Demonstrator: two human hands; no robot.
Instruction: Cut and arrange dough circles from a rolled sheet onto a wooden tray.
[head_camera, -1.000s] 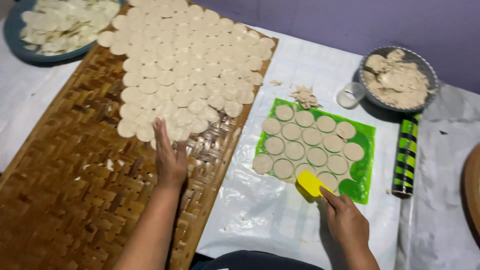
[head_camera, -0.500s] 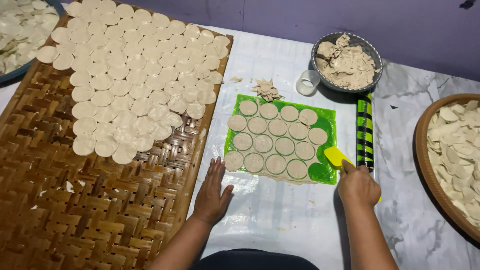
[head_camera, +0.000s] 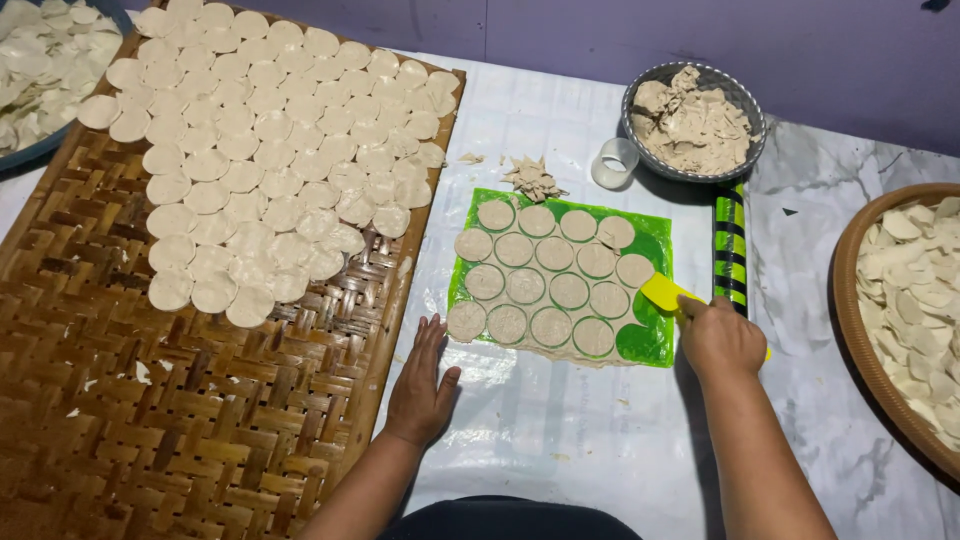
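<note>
My right hand (head_camera: 722, 338) grips a yellow scraper (head_camera: 664, 293), whose blade touches the right edge of a green mat (head_camera: 655, 245). Several round dough discs (head_camera: 540, 283) lie in rows on that mat. My left hand (head_camera: 420, 385) rests flat and empty on the white table cover, just left of the mat's near corner and beside the woven tray's edge. A woven bamboo tray (head_camera: 150, 420) at the left carries many more round discs (head_camera: 270, 140) over its far half.
A metal bowl of dough scraps (head_camera: 692, 120) stands behind the mat, with a white ring cutter (head_camera: 614, 163) and a scrap pile (head_camera: 532, 180) beside it. A green-and-black rolling pin (head_camera: 730, 240) lies right of the mat. Round baskets of pieces sit at far right (head_camera: 905, 300) and top left (head_camera: 40, 60).
My left hand came off the woven tray and settled flat on the table cover beside the mat. The view has shifted, and my right hand still holds the scraper at the mat's right edge.
</note>
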